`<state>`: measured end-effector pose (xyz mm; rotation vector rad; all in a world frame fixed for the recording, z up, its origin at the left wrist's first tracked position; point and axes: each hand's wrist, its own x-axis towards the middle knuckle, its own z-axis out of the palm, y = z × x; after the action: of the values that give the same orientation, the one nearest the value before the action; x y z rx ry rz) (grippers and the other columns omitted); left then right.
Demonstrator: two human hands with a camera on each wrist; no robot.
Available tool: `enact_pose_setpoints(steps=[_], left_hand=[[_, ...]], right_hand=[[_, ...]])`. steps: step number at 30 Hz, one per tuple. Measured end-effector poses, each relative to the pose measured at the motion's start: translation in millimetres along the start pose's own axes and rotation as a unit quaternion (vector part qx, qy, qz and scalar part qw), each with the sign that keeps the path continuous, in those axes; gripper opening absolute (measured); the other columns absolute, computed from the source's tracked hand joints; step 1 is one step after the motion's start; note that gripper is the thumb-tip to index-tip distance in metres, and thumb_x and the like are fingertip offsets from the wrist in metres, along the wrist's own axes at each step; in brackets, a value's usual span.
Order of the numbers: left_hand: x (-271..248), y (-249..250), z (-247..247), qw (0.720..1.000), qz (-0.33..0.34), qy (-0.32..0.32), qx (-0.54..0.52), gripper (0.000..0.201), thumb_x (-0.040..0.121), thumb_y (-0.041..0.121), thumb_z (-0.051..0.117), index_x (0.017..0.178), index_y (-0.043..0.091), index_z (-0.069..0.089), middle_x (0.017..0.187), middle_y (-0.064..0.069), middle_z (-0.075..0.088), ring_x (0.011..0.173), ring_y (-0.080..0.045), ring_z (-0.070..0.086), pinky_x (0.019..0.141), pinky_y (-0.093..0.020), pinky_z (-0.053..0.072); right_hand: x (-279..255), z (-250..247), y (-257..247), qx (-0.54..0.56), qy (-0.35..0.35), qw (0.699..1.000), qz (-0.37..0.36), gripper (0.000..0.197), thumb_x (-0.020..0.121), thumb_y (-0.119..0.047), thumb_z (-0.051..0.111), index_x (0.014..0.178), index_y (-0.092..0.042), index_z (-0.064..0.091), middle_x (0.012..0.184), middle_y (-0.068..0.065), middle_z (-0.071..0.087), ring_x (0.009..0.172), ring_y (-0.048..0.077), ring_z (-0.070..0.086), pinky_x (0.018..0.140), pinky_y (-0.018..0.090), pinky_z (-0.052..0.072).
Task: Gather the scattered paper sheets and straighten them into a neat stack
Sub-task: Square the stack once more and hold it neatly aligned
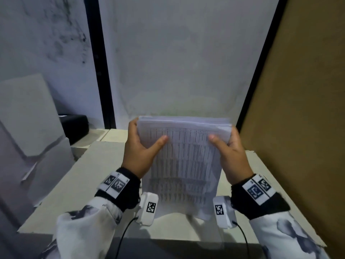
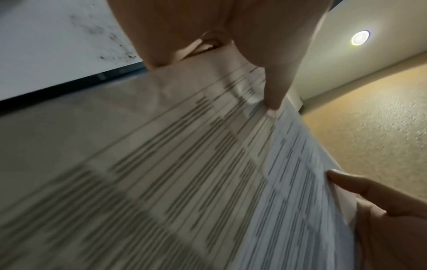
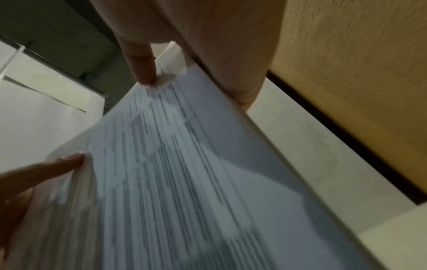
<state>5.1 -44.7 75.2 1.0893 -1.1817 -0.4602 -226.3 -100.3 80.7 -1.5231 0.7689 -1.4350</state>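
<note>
Printed sheets, gathered into a paper stack, stand near-upright at centre frame with the lower edge on the pale bench. Left hand clasps the stack's left edge, thumb on the front page. Right hand mirrors that grip on the right edge, beside the brown board.

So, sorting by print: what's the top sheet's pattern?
White top sheet with dark tabular columns of text; head view.

We see a pale table before a white wall crossed by a black vertical strip, a brown textured panel on the right, and a round ceiling light.
</note>
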Motion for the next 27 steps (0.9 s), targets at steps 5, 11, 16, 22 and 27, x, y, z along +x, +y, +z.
enact_pose_setpoints(steps=[5, 11, 16, 22, 27], left_hand=[[-19.9, -12.1, 8.8, 0.999, -0.039, -0.026, 0.027, 0.051, 0.082, 0.019, 0.078, 0.119, 0.035, 0.046, 0.109, 0.021, 0.060, 0.099, 0.009, 0.059, 0.085, -0.023, 0.057], [3.1, 15.4, 10.2, 0.999, 0.019, 0.017, 0.033, 0.065, 0.077, 0.018, 0.082, 0.124, 0.035, 0.040, 0.114, 0.023, 0.054, 0.106, 0.008, 0.053, 0.079, -0.008, 0.048], [-26.6, -4.6, 6.6, 0.999, -0.032, 0.000, 0.026, 0.071, 0.073, 0.024, 0.085, 0.123, 0.037, 0.036, 0.115, 0.023, 0.052, 0.105, 0.009, 0.053, 0.081, -0.019, 0.054], [-18.8, -4.5, 8.4, 0.997, 0.052, -0.026, 0.047, 0.101, 0.077, 0.006, 0.081, 0.144, 0.037, 0.012, 0.124, 0.023, 0.044, 0.111, 0.014, 0.051, 0.085, -0.005, 0.048], [-1.9, 5.9, -5.9, 0.985, 0.124, -0.078, 0.093, 0.085, 0.086, 0.009, 0.071, 0.141, 0.049, 0.021, 0.127, 0.031, 0.043, 0.109, 0.009, 0.057, 0.085, -0.013, 0.054]], right_hand=[[-23.5, 6.0, 23.0, -0.017, 0.008, 0.999, 0.044, 0.027, 0.101, -0.008, 0.056, 0.126, -0.018, 0.058, 0.118, 0.008, 0.072, 0.109, 0.026, 0.071, 0.080, 0.037, 0.063], [-9.6, 2.0, -5.4, 0.006, 0.029, 0.999, -0.020, 0.032, 0.100, -0.003, 0.056, 0.125, -0.022, 0.056, 0.121, 0.007, 0.069, 0.111, 0.020, 0.069, 0.086, 0.037, 0.061], [-32.5, -3.2, 25.7, -0.004, 0.036, 0.999, 0.024, 0.036, 0.094, -0.009, 0.065, 0.126, -0.023, 0.056, 0.120, 0.009, 0.069, 0.114, 0.028, 0.067, 0.083, 0.037, 0.060], [-25.8, -1.9, 1.6, -0.031, 0.051, 0.997, -0.039, 0.066, 0.094, -0.003, 0.065, 0.142, -0.035, 0.033, 0.119, -0.003, 0.061, 0.104, 0.013, 0.070, 0.075, 0.031, 0.063], [-13.2, -3.2, -15.8, -0.120, 0.001, 0.985, -0.123, 0.077, 0.098, 0.005, 0.055, 0.143, -0.052, 0.029, 0.113, -0.036, 0.059, 0.089, 0.035, 0.070, 0.065, 0.055, 0.063]])
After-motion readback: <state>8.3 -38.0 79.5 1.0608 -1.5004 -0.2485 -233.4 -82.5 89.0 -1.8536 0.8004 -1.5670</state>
